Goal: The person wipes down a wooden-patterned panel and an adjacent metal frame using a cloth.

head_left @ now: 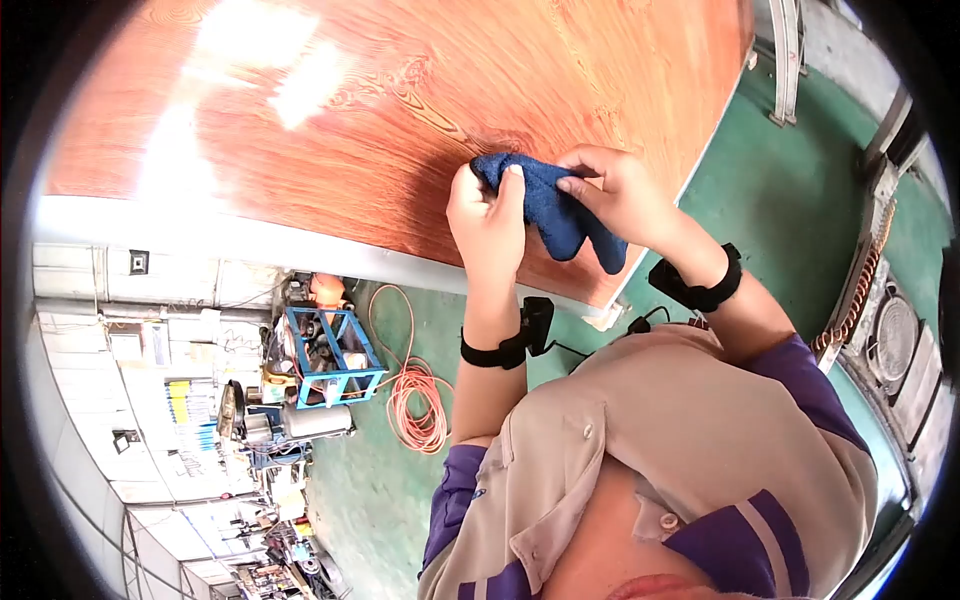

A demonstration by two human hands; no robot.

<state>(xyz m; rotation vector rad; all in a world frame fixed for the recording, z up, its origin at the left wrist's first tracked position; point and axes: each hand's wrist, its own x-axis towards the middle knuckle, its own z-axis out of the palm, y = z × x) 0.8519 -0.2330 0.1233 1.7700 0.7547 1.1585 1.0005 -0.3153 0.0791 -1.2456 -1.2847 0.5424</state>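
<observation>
A dark blue fabric item, with two rounded ends hanging down, is held between my two hands near the corner of a glossy wood-grain tabletop. On the left, my left hand is closed on its upper edge, the thumb pressed on the fabric. Over on the right, my right hand pinches the upper right part between thumb and bent fingers. Black bands are strapped on both wrists.
A coiled orange hose lies on the green floor beside a blue metal frame filled with items. Cluttered equipment lines the left side. A metal leg and machinery with a coiled cable stand on the right.
</observation>
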